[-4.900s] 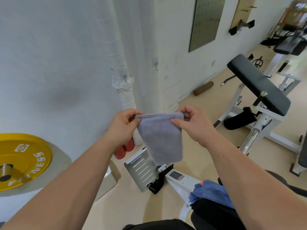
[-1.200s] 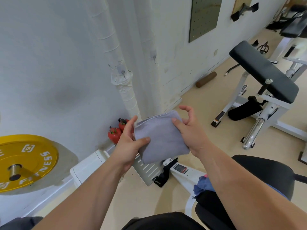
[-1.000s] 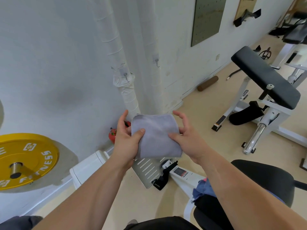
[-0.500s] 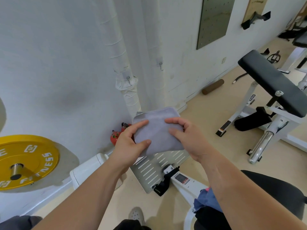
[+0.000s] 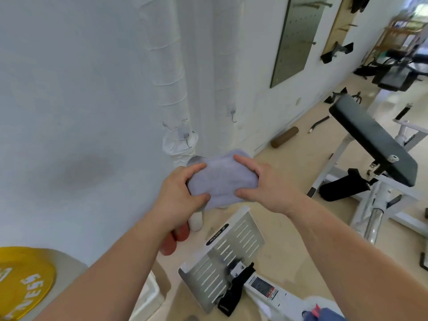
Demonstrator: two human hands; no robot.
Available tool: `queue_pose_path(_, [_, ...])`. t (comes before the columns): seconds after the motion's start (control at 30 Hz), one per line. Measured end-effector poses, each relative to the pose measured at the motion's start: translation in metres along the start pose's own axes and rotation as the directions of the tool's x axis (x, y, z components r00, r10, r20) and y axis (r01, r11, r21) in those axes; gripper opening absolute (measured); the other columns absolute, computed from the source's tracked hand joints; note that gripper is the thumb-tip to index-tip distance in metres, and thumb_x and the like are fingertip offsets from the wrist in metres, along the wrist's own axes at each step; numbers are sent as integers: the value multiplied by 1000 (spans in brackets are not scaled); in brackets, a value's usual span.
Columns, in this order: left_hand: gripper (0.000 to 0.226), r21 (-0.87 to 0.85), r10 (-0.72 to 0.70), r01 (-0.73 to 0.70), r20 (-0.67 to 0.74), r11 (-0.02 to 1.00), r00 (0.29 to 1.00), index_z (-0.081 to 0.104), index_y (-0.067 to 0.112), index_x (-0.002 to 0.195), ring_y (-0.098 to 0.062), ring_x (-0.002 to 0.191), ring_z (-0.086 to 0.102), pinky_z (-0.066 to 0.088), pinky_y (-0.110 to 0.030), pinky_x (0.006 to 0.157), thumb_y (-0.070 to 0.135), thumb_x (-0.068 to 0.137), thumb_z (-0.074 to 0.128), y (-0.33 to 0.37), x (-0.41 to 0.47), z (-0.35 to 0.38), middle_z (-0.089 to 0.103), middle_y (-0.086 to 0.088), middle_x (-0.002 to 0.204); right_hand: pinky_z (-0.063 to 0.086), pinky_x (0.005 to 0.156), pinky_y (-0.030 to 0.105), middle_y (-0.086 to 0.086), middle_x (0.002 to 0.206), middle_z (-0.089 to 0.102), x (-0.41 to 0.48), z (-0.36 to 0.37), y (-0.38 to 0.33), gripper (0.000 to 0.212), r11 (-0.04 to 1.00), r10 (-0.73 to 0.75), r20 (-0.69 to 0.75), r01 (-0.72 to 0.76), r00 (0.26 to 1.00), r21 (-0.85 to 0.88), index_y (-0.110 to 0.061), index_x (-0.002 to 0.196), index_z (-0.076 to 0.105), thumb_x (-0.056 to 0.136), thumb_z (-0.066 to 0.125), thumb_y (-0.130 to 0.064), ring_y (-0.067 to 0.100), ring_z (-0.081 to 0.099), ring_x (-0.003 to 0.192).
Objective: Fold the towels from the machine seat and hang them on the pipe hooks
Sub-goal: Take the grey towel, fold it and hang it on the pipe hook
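Grey towel [image 5: 222, 181], folded into a small pad, hangs in mid-air just in front of the white wrapped pipe [image 5: 171, 77], below its hook [image 5: 188, 140], with the left hand [image 5: 178, 195] pinching its left edge and the right hand [image 5: 264, 184] gripping its right edge.

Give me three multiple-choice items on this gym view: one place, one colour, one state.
1. Where is the yellow weight plate? A) lower left B) on a bench C) on a hook
2. Colour of the held towel? A) red B) pale grey C) green
3. The towel's state? A) hung up B) spread on the floor C) folded small in both hands
Answers: 1 A, it sits at the frame's lower left; 2 B, the cloth looks pale grey; 3 C, the left hand and right hand grip its sides.
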State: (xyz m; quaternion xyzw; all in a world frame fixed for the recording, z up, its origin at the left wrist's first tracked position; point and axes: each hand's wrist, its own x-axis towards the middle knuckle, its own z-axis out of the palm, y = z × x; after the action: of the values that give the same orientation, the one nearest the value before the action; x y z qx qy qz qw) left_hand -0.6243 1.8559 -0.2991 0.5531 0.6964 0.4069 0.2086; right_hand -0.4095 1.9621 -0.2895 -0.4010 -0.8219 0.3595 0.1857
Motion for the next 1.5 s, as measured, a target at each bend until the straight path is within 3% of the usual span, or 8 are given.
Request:
queue_pose_path(0.23, [27, 63, 128, -129, 23, 990, 992, 76, 27, 98, -8, 84, 59, 41, -10, 69, 18, 73, 80, -9, 74, -43, 67, 3, 90, 41, 71, 25, 0, 94, 63, 73, -9, -36, 30, 974, -108, -48, 96, 993, -208, -29, 109, 69, 80, 76, -26, 12, 57, 85])
queue_pose_path(0.37, [17, 46, 137, -140, 67, 989, 988, 73, 29, 85, -11, 84, 55, 37, -7, 66, 32, 70, 81, -18, 109, -62, 54, -1, 96, 34, 95, 28, -3, 128, 41, 107, -25, -46, 28, 947, -123, -48, 103, 991, -305, -30, 109, 71, 81, 79, -34, 16, 39, 117])
queue_pose_path(0.47, [25, -11, 161, -160, 86, 987, 983, 73, 24, 96, 3, 115, 50, 35, -8, 91, 25, 75, 85, -18, 129, -80, 50, 16, 129, 43, 105, 38, -7, 138, 54, 128, -42, -58, 27, 974, -143, 62, 152, 988, -170, -28, 111, 71, 85, 79, -28, 13, 49, 127])
queue_pose_path(0.6, [24, -248, 138, -120, 59, 961, 989, 59, 27, 101, -11, 75, 56, 49, -34, 67, 17, 86, 75, -5, 153, -100, 61, 2, 87, 56, 82, 36, -10, 102, 67, 160, -57, -73, 32, 966, -208, -37, 212, 977, 148, -32, 120, 61, 93, 71, -18, 17, 65, 94])
queue_pose_path(0.7, [44, -306, 145, -156, -59, 939, 988, 52, 48, 120, -25, 80, 62, 56, -39, 76, 16, 95, 66, 8, 180, -98, 60, -7, 96, 52, 85, 26, -9, 103, 63, 196, -66, -74, 28, 919, -290, -137, 316, 947, 237, -37, 116, 58, 100, 60, -14, 14, 62, 93])
queue_pose_path(0.87, [42, -132, 233, -273, -257, 953, 938, 74, 34, 93, 5, 106, 58, 41, -7, 88, -1, 97, 52, 50, 256, -61, 58, 16, 116, 39, 92, 12, -2, 115, 59, 274, -118, -48, 40, 876, -401, -201, 438, 894, 203, -30, 85, 71, 96, 50, 2, 4, 59, 105])
queue_pose_path(1.17, [26, -21, 248, -286, -441, 958, 863, 75, 33, 90, -4, 99, 62, 48, -12, 77, 12, 78, 84, 185, 433, 20, 57, 7, 110, 53, 89, 28, -7, 122, 61, 419, -316, 22, 28, 743, -570, -146, 584, 808, 329, -43, 100, 69, 80, 77, -24, 7, 61, 110])
queue_pose_path(1.5, [36, 269, 394, -288, -627, 919, 672, 70, 41, 94, 1, 101, 59, 49, -14, 79, 11, 79, 83, 329, 534, -41, 56, 13, 118, 53, 84, 26, -7, 112, 69, 522, -453, -62, 27, 460, -754, -283, 784, 593, 418, -33, 100, 73, 84, 80, -13, 12, 66, 102])
